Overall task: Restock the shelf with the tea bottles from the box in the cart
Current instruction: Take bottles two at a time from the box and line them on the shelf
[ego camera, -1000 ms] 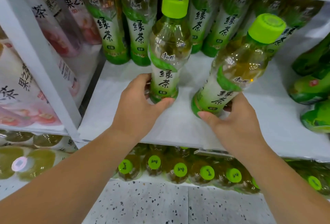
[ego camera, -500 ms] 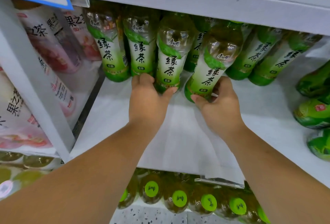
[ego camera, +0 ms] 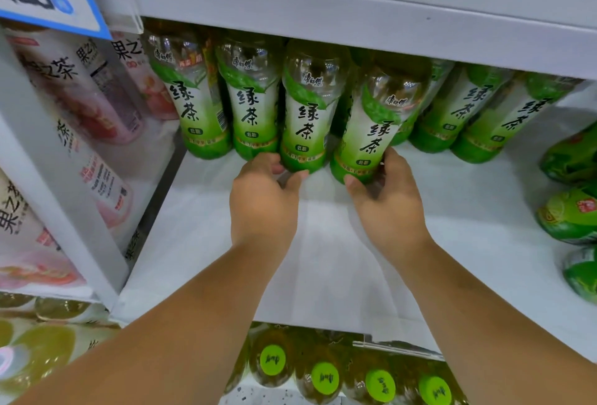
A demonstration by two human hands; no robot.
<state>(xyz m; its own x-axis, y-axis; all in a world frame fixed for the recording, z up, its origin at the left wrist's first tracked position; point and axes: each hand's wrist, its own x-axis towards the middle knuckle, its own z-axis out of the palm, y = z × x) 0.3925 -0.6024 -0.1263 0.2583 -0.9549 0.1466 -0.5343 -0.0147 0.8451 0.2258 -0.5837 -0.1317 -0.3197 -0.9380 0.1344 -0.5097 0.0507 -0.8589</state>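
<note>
Two green tea bottles stand at the back of the white shelf [ego camera: 323, 259], joining a row of the same bottles. My left hand [ego camera: 263, 201] curls its thumb and fingers round the base of the upright left bottle [ego camera: 305, 114]. My right hand [ego camera: 386, 204] grips the base of the right bottle [ego camera: 374, 127], which leans to the right at the top. Both bottle caps are hidden under the shelf above. The box and the cart are out of view.
More green tea bottles [ego camera: 458, 114] fill the back row to the right. Dark green bottles [ego camera: 571, 214] lie along the right edge. Pink fruit-tea bottles [ego camera: 80, 91] sit behind a white divider [ego camera: 64, 211] on the left. Green-capped bottles [ego camera: 324, 377] stand on the shelf below.
Both hands have pushed their bottles from the front of the shelf to the back row. The left bottle now stands upright in line; the right one still leans.
</note>
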